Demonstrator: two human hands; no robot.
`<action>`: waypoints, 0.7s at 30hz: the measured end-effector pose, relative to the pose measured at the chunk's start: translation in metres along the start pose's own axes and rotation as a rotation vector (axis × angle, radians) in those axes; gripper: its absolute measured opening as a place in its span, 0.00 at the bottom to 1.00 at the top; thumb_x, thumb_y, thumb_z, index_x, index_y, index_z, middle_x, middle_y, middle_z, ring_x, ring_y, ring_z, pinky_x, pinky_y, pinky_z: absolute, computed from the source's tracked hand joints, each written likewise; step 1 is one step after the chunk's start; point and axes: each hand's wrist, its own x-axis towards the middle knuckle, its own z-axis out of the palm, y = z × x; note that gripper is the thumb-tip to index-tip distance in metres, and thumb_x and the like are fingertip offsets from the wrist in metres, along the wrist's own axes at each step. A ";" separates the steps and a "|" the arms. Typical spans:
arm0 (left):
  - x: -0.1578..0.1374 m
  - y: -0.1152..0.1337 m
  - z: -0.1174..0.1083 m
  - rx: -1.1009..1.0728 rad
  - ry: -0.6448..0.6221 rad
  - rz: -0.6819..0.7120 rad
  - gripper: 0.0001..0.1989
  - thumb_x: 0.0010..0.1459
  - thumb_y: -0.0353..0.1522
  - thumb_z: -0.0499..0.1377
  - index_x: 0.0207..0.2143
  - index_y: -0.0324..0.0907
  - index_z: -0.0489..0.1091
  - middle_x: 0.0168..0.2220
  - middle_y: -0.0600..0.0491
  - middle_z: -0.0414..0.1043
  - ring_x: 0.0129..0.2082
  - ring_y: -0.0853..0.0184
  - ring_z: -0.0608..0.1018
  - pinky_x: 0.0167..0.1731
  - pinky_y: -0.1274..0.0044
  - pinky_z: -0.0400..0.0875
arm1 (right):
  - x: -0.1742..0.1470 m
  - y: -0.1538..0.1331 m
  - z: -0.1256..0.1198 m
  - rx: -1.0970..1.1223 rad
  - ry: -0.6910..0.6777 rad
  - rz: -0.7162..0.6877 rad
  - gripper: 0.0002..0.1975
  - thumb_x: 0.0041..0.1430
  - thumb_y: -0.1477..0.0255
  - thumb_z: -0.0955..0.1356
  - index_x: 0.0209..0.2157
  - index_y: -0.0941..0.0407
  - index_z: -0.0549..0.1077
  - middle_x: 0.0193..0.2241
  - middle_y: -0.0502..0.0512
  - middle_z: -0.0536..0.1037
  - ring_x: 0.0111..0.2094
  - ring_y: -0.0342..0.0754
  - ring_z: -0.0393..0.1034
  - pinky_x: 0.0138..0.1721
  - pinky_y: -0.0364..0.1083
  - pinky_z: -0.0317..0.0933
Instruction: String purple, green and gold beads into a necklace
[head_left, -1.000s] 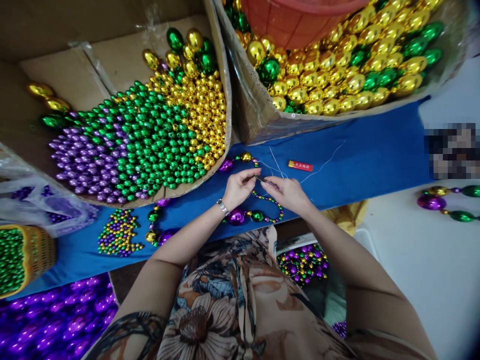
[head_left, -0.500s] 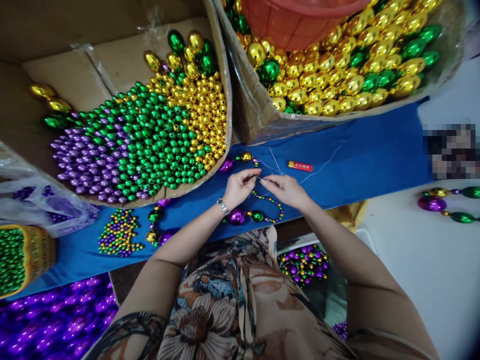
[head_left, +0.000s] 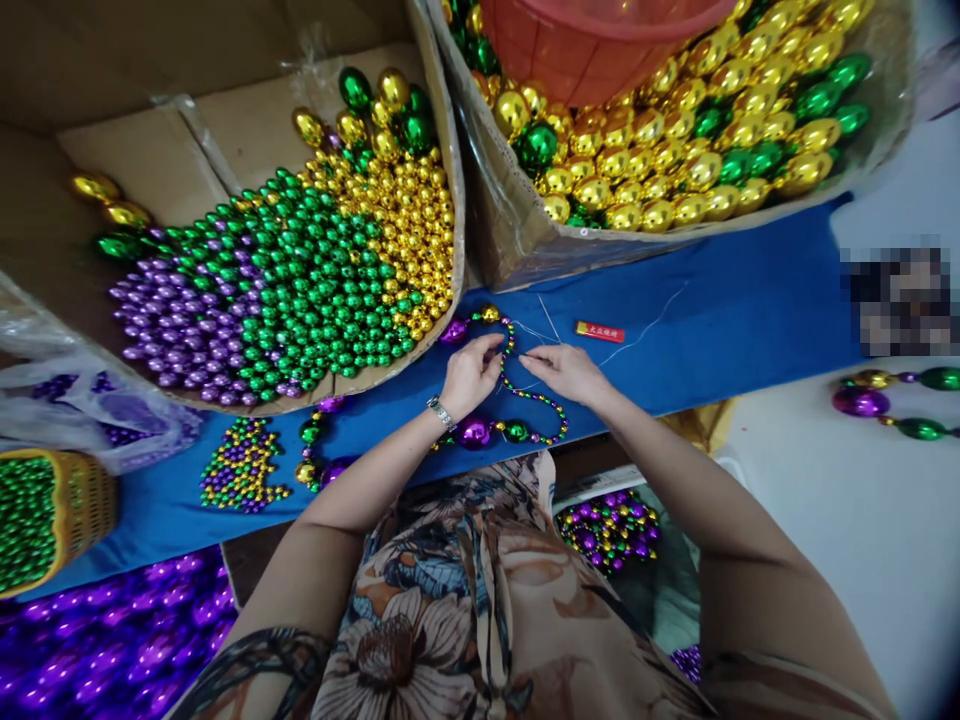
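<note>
My left hand [head_left: 471, 380] has its fingers curled right at a string of small green, gold and purple beads [head_left: 551, 405]. Whether the fingertips grip that string or only touch it does not show. My right hand [head_left: 568, 372] is apart from it on the other side, thumb and forefinger pressed together; anything pinched there is too fine to name. A thin white thread [head_left: 649, 325] lies on the blue cloth around the right hand. Larger beads, among them a purple one [head_left: 475, 433] and a green one [head_left: 515, 431], continue the string below the left hand.
Behind stand a cardboard box [head_left: 341, 385] of small beads and another box [head_left: 517, 265] with big gold and green beads and a red basket [head_left: 600, 40]. A red lighter [head_left: 600, 331] lies on the blue cloth [head_left: 750, 300]. Mixed beads [head_left: 244, 465] and a yellow basket [head_left: 86, 510] are left.
My hands have parted from their fingertip meeting; the left has drawn a little left. The bead string between them now shows unbroken. My right hand has barely moved.
</note>
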 end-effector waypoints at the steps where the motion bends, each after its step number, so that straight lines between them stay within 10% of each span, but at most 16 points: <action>1: -0.001 -0.001 0.000 0.006 0.001 -0.009 0.16 0.59 0.27 0.57 0.50 0.38 0.72 0.46 0.46 0.78 0.39 0.66 0.81 0.40 0.76 0.76 | 0.001 -0.001 0.000 -0.018 -0.002 0.005 0.20 0.64 0.56 0.62 0.41 0.54 0.80 0.29 0.51 0.80 0.31 0.46 0.71 0.33 0.43 0.57; 21: 0.004 -0.010 0.013 0.156 -0.023 0.010 0.12 0.55 0.25 0.62 0.43 0.39 0.71 0.39 0.49 0.76 0.31 0.69 0.78 0.37 0.76 0.74 | 0.010 -0.010 0.001 -0.172 -0.037 0.036 0.18 0.66 0.59 0.62 0.40 0.52 0.80 0.33 0.51 0.81 0.34 0.46 0.72 0.32 0.43 0.55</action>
